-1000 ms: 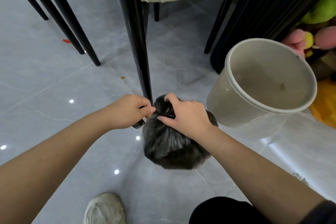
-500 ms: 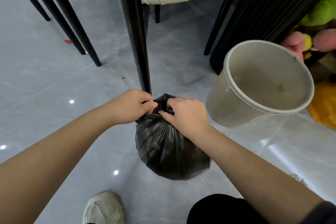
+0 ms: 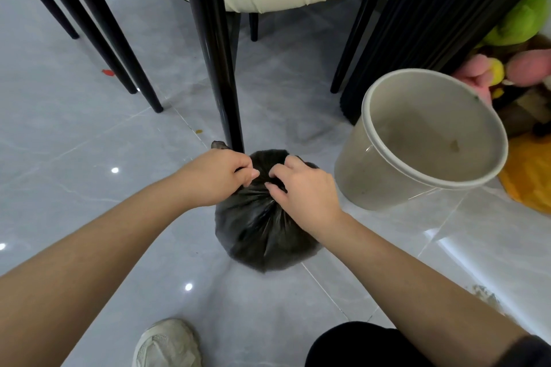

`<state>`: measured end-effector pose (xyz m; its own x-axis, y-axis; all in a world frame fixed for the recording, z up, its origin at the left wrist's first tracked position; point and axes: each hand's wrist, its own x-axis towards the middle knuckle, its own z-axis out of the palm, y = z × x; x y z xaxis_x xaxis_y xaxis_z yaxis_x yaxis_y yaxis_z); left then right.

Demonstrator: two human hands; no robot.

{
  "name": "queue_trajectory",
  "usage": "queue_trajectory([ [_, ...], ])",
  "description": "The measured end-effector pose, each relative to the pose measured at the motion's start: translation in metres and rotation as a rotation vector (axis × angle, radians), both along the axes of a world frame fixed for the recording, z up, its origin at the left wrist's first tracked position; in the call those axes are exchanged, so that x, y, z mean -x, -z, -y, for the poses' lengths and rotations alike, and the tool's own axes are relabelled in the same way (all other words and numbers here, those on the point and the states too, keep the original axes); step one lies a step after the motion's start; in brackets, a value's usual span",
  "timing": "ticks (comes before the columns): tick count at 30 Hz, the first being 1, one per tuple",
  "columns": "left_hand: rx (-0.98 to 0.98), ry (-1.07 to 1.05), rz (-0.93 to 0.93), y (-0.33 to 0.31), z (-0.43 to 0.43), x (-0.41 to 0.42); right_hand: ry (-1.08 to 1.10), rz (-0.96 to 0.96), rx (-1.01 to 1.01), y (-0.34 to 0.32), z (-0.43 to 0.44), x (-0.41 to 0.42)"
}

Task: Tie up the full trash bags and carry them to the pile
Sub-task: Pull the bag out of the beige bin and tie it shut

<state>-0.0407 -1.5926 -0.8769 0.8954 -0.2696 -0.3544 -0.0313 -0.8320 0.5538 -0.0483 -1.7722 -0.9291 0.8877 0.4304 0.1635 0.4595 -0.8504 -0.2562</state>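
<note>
1. head view, the bag: the black trash bag [image 3: 262,232] sits on the grey tile floor [image 3: 89,158] right in front of me. its far side is close to a black chair leg [image 3: 214,68], and the empty beige bin [image 3: 372,182] leans just beside it on my right.
2. head view, left hand: my left hand [image 3: 219,176] is curled tight at the gathered neck, thumb and forefinger pinching black plastic. a loose tail of plastic [image 3: 218,144] pokes out past the knuckles.
3. head view, right hand: my right hand [image 3: 301,191] works the other side of the neck, fingers bent and pinching the film. the two hands almost meet over the bag's top.
4. head view, step in hand: i read this as the middle of the tying. pleats fan out from the neck, so the mouth is gathered, but i cannot tell whether a knot has formed under the fingers.
5. head view, next move: i judge it calls for drawing the two ends apart to cinch the knot, firmly but without tearing the thin film. then one hand takes the knot and lifts the bag clear of the chair leg. the pile is not in view, so i cannot say which way to carry.
6. head view, surroundings: a pale shoe [image 3: 167,343] is planted near the bottom edge, and plush toys [image 3: 524,18] lie well off to the right.
</note>
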Motion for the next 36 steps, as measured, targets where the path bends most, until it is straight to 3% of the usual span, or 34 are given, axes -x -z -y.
queue_trajectory([
  [6,0.011,0.013,0.010,0.006,-0.003,0.000,0.029,-0.106,-0.143,0.007,0.002,-0.003],
  [10,0.001,-0.012,-0.071,0.020,-0.010,0.009,0.226,-0.323,-0.199,0.009,0.000,-0.007],
  [13,-0.131,0.052,0.029,0.040,0.000,0.027,0.355,-0.437,-0.251,0.004,-0.002,-0.015],
  [15,-0.239,0.069,0.152,0.054,0.014,0.041,0.402,-0.590,-0.375,-0.002,-0.005,-0.017],
  [19,-0.385,0.197,0.429,0.067,0.035,0.066,0.660,-1.071,-0.837,-0.012,-0.010,-0.018],
  [24,-0.456,0.317,0.480,0.073,0.036,0.071,0.820,-1.489,-1.083,-0.012,-0.003,-0.022],
  [27,-0.397,0.363,0.498,0.082,0.029,0.071,0.667,-1.373,-0.781,-0.013,-0.002,-0.018],
  [32,-0.221,0.112,0.394,0.076,0.007,0.062,0.258,-0.952,-0.084,-0.022,0.002,-0.017],
  [36,0.161,-0.182,0.209,0.066,0.001,0.037,0.031,-0.613,0.357,-0.029,-0.003,-0.005],
])
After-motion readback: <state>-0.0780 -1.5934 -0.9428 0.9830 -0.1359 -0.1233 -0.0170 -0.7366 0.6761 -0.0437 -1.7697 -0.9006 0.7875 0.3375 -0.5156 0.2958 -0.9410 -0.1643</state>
